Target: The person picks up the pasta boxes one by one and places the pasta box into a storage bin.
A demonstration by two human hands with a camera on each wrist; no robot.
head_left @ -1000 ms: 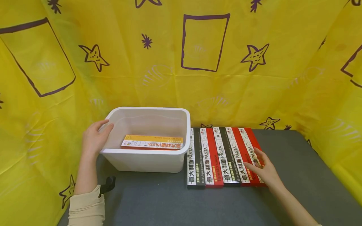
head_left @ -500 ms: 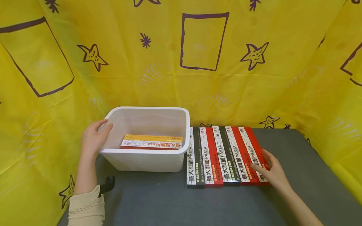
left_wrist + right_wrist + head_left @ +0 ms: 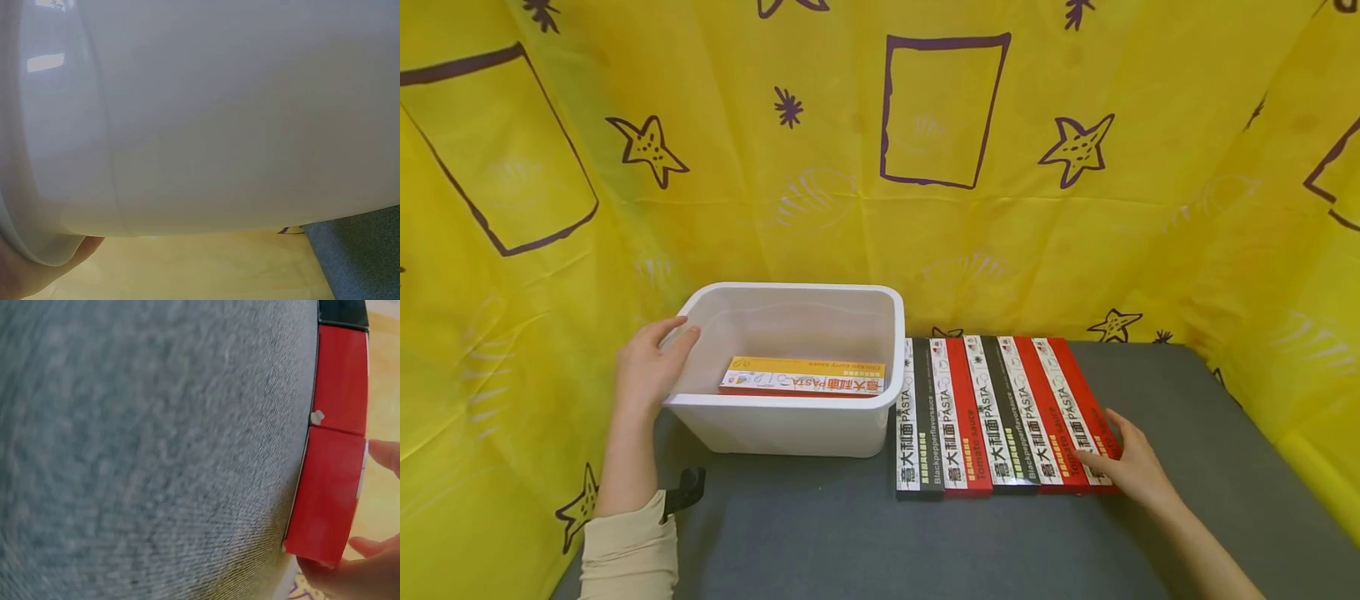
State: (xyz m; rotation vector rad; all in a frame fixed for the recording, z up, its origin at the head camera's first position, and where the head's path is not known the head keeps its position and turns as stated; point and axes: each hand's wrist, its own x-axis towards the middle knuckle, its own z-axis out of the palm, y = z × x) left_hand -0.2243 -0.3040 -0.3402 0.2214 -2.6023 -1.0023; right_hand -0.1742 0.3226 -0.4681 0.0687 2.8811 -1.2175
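Observation:
My left hand grips the left rim of a white plastic bin, thumb over the edge. The left wrist view is filled by the bin wall, with part of the hand wrapped at the rim. At the right end of a row of pasta boxes, my right hand holds the near part of the last red pasta box. Its thumb lies on the top face and its fingers are at the outer side. In the right wrist view, thumb and fingers bracket the box's red end.
Several black and red pasta boxes lie side by side, right of the bin. A yellow-topped pasta box lies inside the bin. Yellow patterned cloth stands behind and beside the dark grey table.
My right hand has moved right and slightly nearer, from over the last boxes to the outer edge of the end one. The left hand and the bin have stayed put.

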